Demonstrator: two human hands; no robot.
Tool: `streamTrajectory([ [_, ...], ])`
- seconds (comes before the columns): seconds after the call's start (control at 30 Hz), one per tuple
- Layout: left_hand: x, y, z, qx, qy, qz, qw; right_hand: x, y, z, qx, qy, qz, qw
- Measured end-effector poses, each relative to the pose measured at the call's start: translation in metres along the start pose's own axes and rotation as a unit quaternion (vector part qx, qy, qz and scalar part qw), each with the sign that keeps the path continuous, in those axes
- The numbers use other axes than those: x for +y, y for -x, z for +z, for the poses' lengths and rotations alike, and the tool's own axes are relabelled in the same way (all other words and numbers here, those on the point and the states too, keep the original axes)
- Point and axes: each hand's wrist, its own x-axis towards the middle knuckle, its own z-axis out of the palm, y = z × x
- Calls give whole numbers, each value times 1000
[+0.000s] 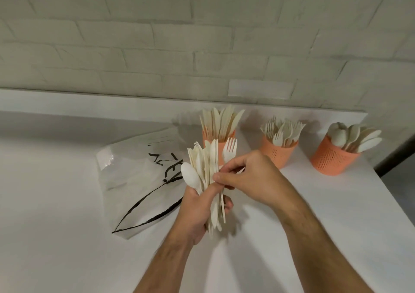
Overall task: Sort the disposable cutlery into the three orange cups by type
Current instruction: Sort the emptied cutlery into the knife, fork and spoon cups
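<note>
A pale brick wall stands behind the white surface (67, 202), and along its far edge three orange cups wait in a row. The knife cup (219, 143) is the one nearest the middle, the fork cup (278, 153) stands to its right, and the spoon cup (332, 159) sits close to the far right corner. All three already hold a good crowd of their own kind, so I judge the sorting well along. What is left is the mixed bundle (207, 176) in my left hand (199, 211), whose grip is wrapped around the handles (knives, forks and at least one spoon together). A clear plastic bag (139, 180) with black lettering lies flat to the left of the bundle.

The bundle is held above the surface, in front of the knife cup. Its long axis runs nearly upright, leaning slightly away from me, heads toward the wall and handle ends down toward me. My right hand (249, 180) comes in from the right, its fingertips (217, 177) pinching into the bundle, seemingly at the fork (229, 151) that stands out on the right side.
</note>
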Motion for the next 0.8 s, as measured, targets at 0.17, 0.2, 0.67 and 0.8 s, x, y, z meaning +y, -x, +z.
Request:
streamTrajectory([
  [0.17, -1, 2, 0, -14, 4, -15, 1000, 4, -2, -4, -24, -51, 31, 998],
  [0.2, -1, 2, -1, -18, 7, -18, 1000, 5, -2, -4, -30, -65, 35, 997],
  [0.67, -2, 0, -4, 37, 56, -27, 997, -1, -13, 13, 29, 15, 59, 998],
  [0.8, -8, -8, -11, 104, 56, -25, 993, 0, -24, 8, 99, -77, 9, 992],
])
